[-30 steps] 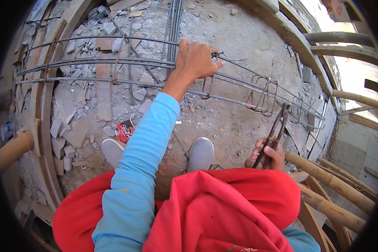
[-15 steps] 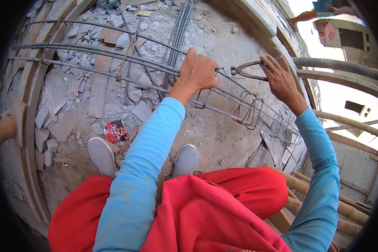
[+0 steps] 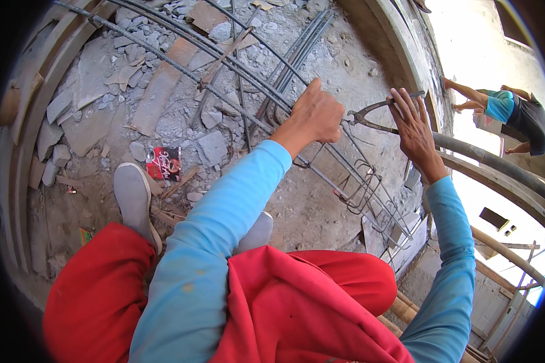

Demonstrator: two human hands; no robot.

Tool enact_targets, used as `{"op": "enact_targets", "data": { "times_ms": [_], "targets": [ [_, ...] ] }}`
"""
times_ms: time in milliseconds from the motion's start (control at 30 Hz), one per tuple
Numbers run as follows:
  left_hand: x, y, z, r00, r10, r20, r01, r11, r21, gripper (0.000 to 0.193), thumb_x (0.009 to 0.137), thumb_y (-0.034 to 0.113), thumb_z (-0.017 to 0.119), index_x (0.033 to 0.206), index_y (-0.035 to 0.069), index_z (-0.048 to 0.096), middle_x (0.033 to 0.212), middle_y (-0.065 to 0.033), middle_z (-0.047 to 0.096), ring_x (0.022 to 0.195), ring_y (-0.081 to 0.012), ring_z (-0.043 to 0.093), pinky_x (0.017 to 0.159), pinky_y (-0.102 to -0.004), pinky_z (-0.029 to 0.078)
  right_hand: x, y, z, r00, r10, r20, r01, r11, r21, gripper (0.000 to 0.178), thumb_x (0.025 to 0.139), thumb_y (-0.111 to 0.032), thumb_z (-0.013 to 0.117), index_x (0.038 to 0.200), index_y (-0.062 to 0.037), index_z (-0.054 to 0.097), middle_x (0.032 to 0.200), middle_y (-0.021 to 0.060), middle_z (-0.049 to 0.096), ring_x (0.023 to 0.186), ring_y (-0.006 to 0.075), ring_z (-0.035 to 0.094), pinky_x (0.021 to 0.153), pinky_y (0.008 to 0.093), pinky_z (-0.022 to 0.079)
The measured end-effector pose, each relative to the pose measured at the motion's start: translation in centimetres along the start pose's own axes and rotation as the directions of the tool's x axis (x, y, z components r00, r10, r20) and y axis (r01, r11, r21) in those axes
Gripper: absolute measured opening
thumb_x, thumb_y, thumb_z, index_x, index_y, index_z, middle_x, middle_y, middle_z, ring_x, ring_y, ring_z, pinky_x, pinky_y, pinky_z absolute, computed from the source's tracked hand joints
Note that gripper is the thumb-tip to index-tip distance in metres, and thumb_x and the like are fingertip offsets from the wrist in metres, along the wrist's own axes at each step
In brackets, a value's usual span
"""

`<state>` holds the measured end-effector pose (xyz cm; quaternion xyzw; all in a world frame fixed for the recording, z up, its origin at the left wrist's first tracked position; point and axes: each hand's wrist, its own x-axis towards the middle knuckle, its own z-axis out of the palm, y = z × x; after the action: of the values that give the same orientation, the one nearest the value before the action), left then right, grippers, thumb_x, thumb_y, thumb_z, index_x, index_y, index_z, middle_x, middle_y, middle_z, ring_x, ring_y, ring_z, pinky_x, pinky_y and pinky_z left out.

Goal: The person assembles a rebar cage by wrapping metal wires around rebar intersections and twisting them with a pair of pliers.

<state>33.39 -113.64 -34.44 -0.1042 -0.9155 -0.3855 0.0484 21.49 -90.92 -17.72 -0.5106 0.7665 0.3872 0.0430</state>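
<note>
A long cage of steel rebar (image 3: 145, 50) runs slantwise in front of me, from the upper left toward the lower right. My left hand (image 3: 318, 115) is closed around its bars near the middle; the fingertips are hidden under the fist. Several thin bent stirrups (image 3: 369, 184) hang on the bars to the right of that fist. In my right hand (image 3: 413, 130) is a pair of steel pincers (image 3: 358, 117), handles spread, fingers stretched over the upper handle. Its jaws point left, close beside my left fist, at a thin wire by the knuckles.
Broken concrete (image 3: 212, 148) and a red packet (image 3: 163, 163) litter the ground by my shoes. A bundle of rebar (image 3: 309, 45) lies beyond the cage. Timber boards (image 3: 36, 121) stand at left. A dark pole (image 3: 490, 158) and bamboo (image 3: 502, 254) are at right; another person (image 3: 518, 118) is farther off.
The view has turned, so the cage slants more steeply. My left fist has come close to the pincers' jaws, and the pincers' handles are spread wider. More of the other person shows.
</note>
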Motion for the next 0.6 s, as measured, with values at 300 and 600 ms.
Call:
{"op": "enact_targets", "data": {
  "times_ms": [300, 600],
  "targets": [
    [0.2, 0.1, 0.1, 0.999, 0.007, -0.042, -0.006, 1.0, 0.007, 0.035, 0.081, 0.042, 0.075, 0.07, 0.008, 0.078, 0.068, -0.0169, 0.071, 0.069, -0.0346, 0.069, 0.094, -0.045, 0.041, -0.6, -0.2, 0.1, 1.0, 0.005, -0.029, -0.007, 0.999, -0.037, 0.074, 0.093, 0.0, 0.045, 0.166, -0.0092, 0.036, 0.178, 0.0043, 0.022, 0.165, 0.0233, 0.017, 0.136, 0.0514, 0.011],
    [0.2, 0.2, -0.1, 1.0, -0.006, -0.024, 0.006, 1.0, 0.011, 0.035, 0.082, 0.04, 0.073, 0.07, 0.007, 0.078, 0.069, -0.0172, 0.071, 0.068, -0.0345, 0.068, 0.093, -0.0441, 0.04, -1.3, -2.0, 0.2, 0.995, 0.077, -0.063, -0.079, 0.997, -0.024, 0.075, 0.093, 0.0, 0.046, 0.167, -0.0127, 0.037, 0.176, 0.0042, 0.025, 0.164, 0.0231, 0.019, 0.136, 0.0537, 0.011]
  ]
}}
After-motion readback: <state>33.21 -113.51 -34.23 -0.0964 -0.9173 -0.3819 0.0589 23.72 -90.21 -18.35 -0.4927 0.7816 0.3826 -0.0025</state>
